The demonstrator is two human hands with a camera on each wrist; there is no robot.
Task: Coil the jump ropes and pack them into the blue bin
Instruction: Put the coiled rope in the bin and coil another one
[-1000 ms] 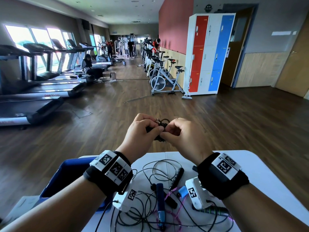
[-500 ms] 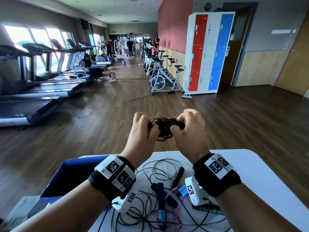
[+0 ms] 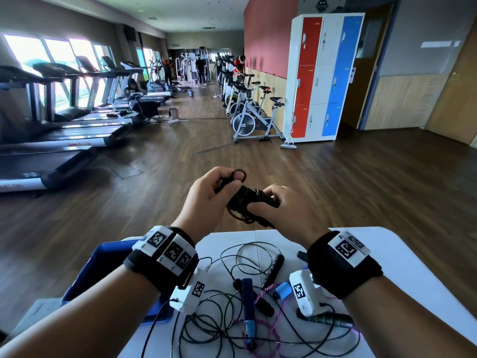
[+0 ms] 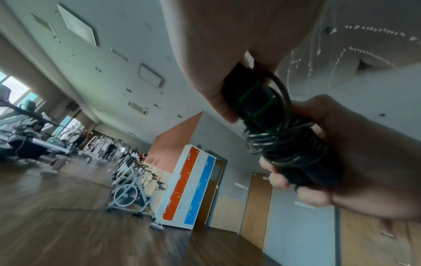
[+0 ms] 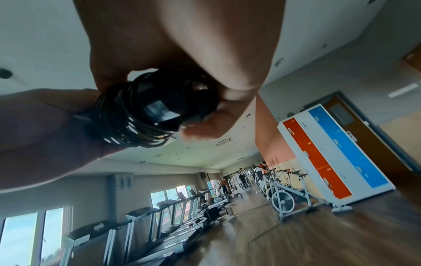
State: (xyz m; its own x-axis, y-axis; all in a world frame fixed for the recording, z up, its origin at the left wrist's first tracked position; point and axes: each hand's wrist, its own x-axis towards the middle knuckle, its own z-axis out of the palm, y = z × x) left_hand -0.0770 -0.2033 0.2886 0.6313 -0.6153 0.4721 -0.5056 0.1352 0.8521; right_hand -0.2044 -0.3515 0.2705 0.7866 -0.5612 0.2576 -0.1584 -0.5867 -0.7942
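Both hands hold one coiled black jump rope (image 3: 245,198) in the air beyond the table's far edge. Its thin cord is wound around the black handles with green stripes (image 4: 257,102). My left hand (image 3: 209,195) grips the handle end, a small cord loop (image 3: 238,174) sticking up by its fingers. My right hand (image 3: 278,205) grips the other end of the bundle (image 5: 141,115). The blue bin (image 3: 103,264) stands at the table's left side, partly hidden by my left forearm.
A tangle of loose jump ropes (image 3: 232,319) lies on the white table (image 3: 402,257): a blue-handled one (image 3: 247,301), black handles (image 3: 273,267), a pink cord (image 3: 273,329). Beyond are wooden floor, treadmills (image 3: 51,151), exercise bikes (image 3: 247,120) and lockers (image 3: 322,76).
The bundle has turned from level to slanted; my left hand rose and shifted along the handles, and a small loop now stands above its fingers. My right hand dropped slightly.
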